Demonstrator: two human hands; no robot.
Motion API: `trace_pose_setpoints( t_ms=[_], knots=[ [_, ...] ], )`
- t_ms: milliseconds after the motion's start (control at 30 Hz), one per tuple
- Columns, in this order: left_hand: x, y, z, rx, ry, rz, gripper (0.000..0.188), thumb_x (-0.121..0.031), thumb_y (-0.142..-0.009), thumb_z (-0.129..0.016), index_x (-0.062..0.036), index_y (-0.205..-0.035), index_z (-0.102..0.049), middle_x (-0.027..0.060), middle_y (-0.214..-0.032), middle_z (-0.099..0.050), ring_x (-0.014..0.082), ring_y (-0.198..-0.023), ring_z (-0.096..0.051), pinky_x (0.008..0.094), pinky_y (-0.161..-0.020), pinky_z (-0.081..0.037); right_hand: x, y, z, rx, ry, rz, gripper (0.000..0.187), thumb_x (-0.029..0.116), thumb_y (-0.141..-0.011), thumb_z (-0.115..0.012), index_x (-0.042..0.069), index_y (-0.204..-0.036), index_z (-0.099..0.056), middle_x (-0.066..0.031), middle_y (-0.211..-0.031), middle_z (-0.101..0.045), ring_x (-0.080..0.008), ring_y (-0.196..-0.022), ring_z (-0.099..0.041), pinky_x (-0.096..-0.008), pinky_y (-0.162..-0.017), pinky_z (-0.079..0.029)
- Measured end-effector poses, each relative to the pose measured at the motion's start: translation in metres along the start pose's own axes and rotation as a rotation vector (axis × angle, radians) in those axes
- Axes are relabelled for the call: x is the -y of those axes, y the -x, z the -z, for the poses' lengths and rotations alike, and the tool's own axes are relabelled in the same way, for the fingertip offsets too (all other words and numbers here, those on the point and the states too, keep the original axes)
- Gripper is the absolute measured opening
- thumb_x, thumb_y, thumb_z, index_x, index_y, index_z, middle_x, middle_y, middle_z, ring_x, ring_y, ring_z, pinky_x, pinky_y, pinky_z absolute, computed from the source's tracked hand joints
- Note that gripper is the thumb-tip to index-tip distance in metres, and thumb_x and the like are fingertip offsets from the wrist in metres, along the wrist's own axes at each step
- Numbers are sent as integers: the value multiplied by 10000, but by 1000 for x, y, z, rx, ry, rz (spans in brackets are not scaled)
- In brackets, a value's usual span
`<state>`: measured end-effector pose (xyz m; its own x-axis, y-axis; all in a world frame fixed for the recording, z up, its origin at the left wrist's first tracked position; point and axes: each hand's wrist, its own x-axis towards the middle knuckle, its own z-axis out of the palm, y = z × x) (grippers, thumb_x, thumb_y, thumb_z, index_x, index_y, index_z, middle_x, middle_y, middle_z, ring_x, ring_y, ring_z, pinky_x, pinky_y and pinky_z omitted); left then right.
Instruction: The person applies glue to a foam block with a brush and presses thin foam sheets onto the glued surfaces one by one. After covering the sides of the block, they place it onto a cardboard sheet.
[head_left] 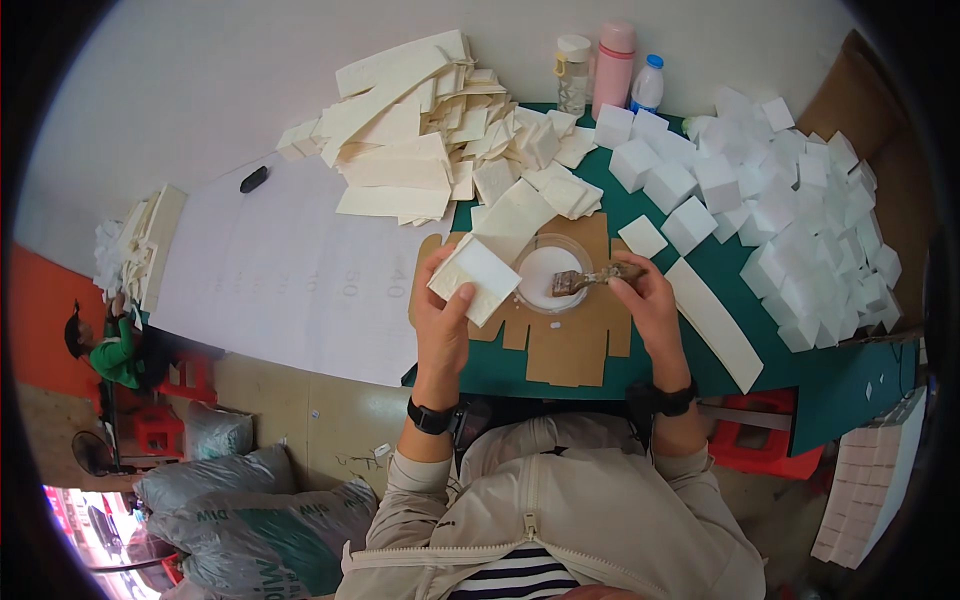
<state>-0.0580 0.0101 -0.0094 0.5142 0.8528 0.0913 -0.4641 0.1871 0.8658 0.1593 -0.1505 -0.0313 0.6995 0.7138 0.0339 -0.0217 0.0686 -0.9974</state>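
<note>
While both hands work over the green worktop (850, 390), the scene reads as follows.
Left hand: the left hand (442, 310) has its fingers closed around a white square foam block (478, 278), lifted and tilted just left of the dish.
Right hand: the right hand (645, 295) pinches the handle of a small flat bristle brush (585, 280), whose bristles rest in the clear round dish of white glue (545, 272).
Under the dish: a flat brown cardboard cut-out (565, 340) lies on the worktop.
Nearby: a long white foam strip (715, 322) just right of the wrist; a heap of white foam cubes (790, 210) at right; a pile of cream foam sheets (420, 130) at back.
Risk: an overloaded brush could drip glue on the cardboard or sleeve.
Risk: a loose hold could let the block tip into the dish.
Risk: a wrist nudge could shift the strip.
</note>
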Motion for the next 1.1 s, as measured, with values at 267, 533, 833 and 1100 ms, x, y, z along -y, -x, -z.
trace_pose_setpoints(
  t_ms=[267, 533, 833, 1100],
  knots=[
    [-5, -1, -1, -37, 12, 24, 554, -132, -861, -715, -51, -1350, -467, 81, -1277, -554, 191, -1205, -533, 342, -1039, -433, 31, -3, -18, 169, 292, 273, 233, 76, -907, -690, -4, -1123, -657, -9, -849, -626, -56, -735, -559, -197, -649, -444],
    [-3, -3, 0, 3, 115, 37, 583, -173, -860, -739, -57, -1358, -458, 78, -1330, -530, 198, -1246, -508, 349, -1056, -421, 21, -4, -37, 206, 397, 251, 269, 15, -854, -734, -12, -1108, -652, -35, -862, -651, -60, -753, -585, -204, -636, -475],
    [1, 2, -3, -15, 72, 58, 595, -161, -849, -747, -85, -1364, -459, 71, -1328, -530, 198, -1257, -496, 355, -1077, -392, 16, 7, -42, 185, 321, 233, 229, 20, -879, -702, -3, -1101, -651, -30, -939, -646, -63, -797, -587, -211, -678, -481],
    [0, -1, -7, -12, 23, 41, 581, -119, -843, -736, -89, -1358, -468, 72, -1300, -542, 201, -1245, -501, 351, -1058, -406, 33, 8, -20, 109, 91, 258, 162, 35, -898, -673, 19, -1057, -643, 11, -877, -593, -31, -713, -496, -189, -626, -403]
  ],
)
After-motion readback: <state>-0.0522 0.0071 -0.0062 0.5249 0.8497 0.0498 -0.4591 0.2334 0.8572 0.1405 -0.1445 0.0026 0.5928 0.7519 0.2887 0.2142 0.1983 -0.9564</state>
